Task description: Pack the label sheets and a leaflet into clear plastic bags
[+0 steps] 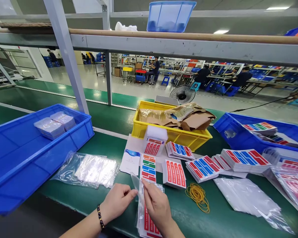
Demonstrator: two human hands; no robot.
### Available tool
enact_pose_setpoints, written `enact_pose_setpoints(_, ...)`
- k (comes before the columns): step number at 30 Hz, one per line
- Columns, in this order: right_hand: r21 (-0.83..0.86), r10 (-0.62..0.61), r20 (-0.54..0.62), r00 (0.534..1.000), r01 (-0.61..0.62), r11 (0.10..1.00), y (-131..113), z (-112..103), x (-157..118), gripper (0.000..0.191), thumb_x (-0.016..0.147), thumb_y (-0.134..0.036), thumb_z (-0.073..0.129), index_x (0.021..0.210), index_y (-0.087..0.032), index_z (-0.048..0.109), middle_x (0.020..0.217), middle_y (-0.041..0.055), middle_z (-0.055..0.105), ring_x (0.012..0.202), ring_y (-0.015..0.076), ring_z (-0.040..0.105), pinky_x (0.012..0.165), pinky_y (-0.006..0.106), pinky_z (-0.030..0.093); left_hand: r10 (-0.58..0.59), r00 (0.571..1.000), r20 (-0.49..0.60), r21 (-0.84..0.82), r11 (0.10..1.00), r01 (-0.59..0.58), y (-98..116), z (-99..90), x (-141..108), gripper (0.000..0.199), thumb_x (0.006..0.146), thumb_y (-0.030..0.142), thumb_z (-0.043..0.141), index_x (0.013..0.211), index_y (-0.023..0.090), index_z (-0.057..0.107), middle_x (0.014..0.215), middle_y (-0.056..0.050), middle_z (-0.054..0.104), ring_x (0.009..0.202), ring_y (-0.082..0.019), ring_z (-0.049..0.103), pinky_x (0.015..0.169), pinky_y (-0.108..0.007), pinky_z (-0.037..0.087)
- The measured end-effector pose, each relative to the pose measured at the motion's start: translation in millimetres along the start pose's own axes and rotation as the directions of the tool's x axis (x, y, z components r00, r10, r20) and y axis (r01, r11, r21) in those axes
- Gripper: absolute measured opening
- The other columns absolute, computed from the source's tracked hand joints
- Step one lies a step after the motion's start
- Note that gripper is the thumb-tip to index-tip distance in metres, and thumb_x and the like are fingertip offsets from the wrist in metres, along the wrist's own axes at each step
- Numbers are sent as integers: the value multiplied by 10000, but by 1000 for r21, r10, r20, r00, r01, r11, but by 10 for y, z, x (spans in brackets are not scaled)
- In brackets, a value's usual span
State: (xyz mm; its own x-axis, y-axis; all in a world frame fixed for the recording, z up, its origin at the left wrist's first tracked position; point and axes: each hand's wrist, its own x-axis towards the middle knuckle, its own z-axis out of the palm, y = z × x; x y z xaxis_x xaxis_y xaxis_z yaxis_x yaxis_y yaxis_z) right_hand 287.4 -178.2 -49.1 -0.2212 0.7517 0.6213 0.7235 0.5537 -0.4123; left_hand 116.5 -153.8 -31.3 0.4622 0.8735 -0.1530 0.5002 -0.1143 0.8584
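Note:
Near the bench's front edge, my left hand is closed, thumb against the curled fingers, at the left edge of a clear plastic sleeve. My right hand pinches that sleeve from the right, with its fingers pressed together. Beneath the hands lie red-striped label cards in clear plastic. A card with orange, green and blue stripes lies just beyond. To its right is a stack of red-striped cards. Whether my left fingertips hold the sleeve's edge is hard to make out.
A blue bin stands left, a yellow bin at centre back, another blue bin right. Clear bags, rubber bands and red-and-blue card stacks lie on the bench. A shelf beam crosses above.

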Motion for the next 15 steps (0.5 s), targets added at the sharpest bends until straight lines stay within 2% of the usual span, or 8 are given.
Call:
enact_pose_setpoints(2, -132, -188, -34, 982, 182, 974, -57, -57, 31, 379, 831, -64, 430, 1206, -102, 477, 775, 80, 573, 676, 138, 538, 577, 247, 442, 110, 994, -17, -151, 982, -111, 60, 9, 12, 450, 826, 496, 390, 632, 103, 492, 600, -29, 509, 530, -89, 419, 528, -207, 315)
enact_pose_setpoints(5, -145, -234, -38, 971, 227, 963, -146, -76, 59, 432, 813, -29, 425, 1239, -99, 433, 895, 113, 568, 790, 158, 530, 650, 279, 458, 159, 984, -76, -319, 931, -175, 131, 49, 47, 394, 839, 421, 393, 679, 92, 537, 606, -32, 508, 549, -91, 443, 558, -202, 348)
enact_pose_setpoints(9, 48, -123, -17, 992, 123, 991, -231, -96, 72, 396, 806, -63, 474, 1198, -118, 458, 991, 113, 549, 913, 155, 518, 761, 274, 461, 124, 982, -142, -325, 931, -164, 141, 109, 78, 409, 847, 399, 375, 593, 101, 493, 543, -30, 470, 535, -98, 424, 537, -210, 330)
enact_pose_setpoints(12, 203, 11, 90, 996, -29, 979, -261, -160, 88, 265, 817, -117, 497, 1077, -157, 527, 899, 63, 562, 837, 127, 531, 711, 231, 454, 185, 963, -195, -236, 944, -229, 115, 121, 67, 406, 846, 401, 406, 598, 100, 519, 572, -34, 490, 568, -99, 431, 558, -207, 326)
enact_pose_setpoints(15, 264, 111, 188, 976, -159, 951, -263, -226, 113, 159, 858, -138, 435, 926, -163, 577, 781, 35, 558, 730, 105, 527, 641, 208, 422, 255, 946, -201, -136, 949, -285, 88, 121, 40, 418, 865, 393, 390, 590, 106, 519, 583, -41, 505, 585, -103, 446, 578, -209, 326)
